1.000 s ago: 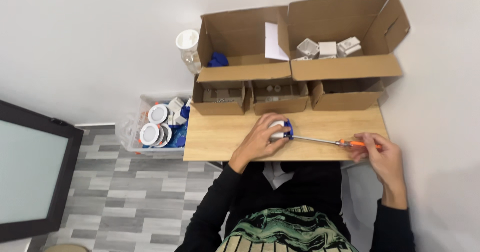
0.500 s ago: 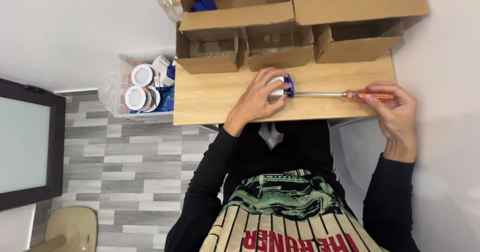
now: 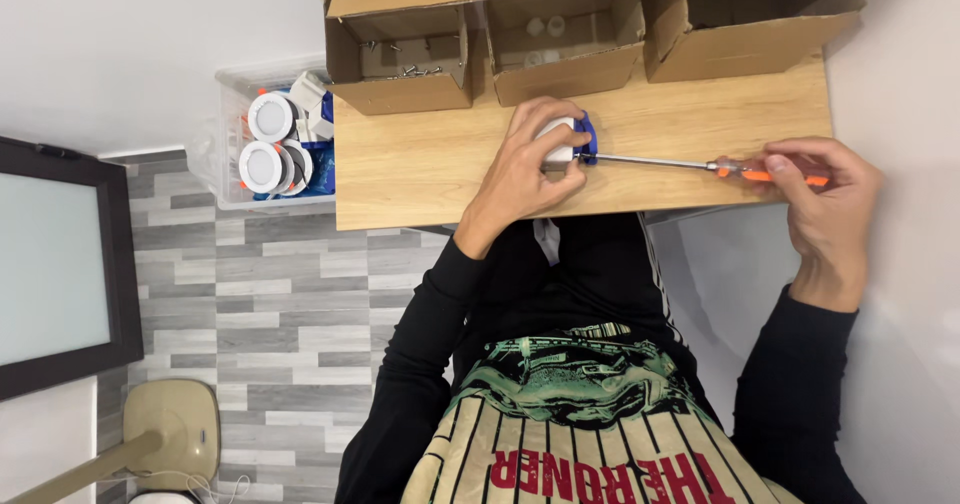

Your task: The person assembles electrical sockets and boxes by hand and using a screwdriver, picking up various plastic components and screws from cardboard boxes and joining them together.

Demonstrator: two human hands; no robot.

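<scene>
My left hand (image 3: 525, 169) rests on the wooden tabletop (image 3: 420, 164) and grips a small white round fitting with a blue clip (image 3: 570, 142). My right hand (image 3: 815, 199) holds the orange handle of a long screwdriver (image 3: 700, 167). Its metal shaft lies level above the table and its tip meets the blue part of the fitting. The fingers of my left hand hide most of the fitting.
Three open cardboard boxes (image 3: 400, 34) stand along the table's far edge; the left one holds several screws, the middle one small white parts. A clear plastic bin (image 3: 270, 139) with round white fittings sits to the left, above grey floor tiles. A dark-framed panel (image 3: 50, 264) stands further left.
The view has tilted down, so the table and boxes sit higher in the picture. Both hands keep their hold on the fitting and the screwdriver.
</scene>
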